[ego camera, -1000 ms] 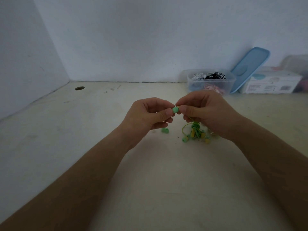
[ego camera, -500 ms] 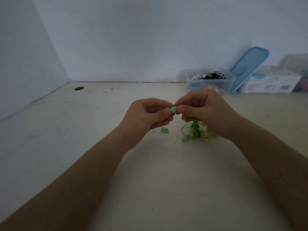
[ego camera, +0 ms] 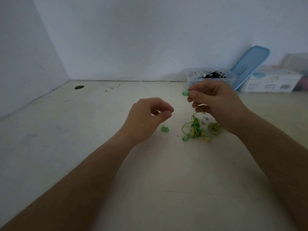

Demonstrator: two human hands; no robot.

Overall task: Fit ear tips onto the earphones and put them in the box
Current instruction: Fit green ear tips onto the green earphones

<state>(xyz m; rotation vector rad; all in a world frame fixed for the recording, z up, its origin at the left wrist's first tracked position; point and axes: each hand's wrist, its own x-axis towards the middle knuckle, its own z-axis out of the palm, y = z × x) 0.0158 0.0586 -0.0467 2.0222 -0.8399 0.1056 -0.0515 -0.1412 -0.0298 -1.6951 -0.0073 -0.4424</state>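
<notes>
My right hand pinches a green earbud with its tip on, lifted above the table; its thin cable runs down to a green and yellow earphone bundle on the table. My left hand hovers apart from it, fingers loosely curled, thumb and forefinger close together with nothing visible between them. A loose green ear tip lies on the table just below the left hand. A clear box holding black and white earphones stands against the back wall.
A blue lid leans on the wall behind the clear box. A white carton stands to its right. A second small coiled earphone and a white piece lie by the right wrist. A round hole is at back left.
The hands were together on the green earbud. My left hand has let go and dropped left; my right hand has lifted the earbud up and to the right.
</notes>
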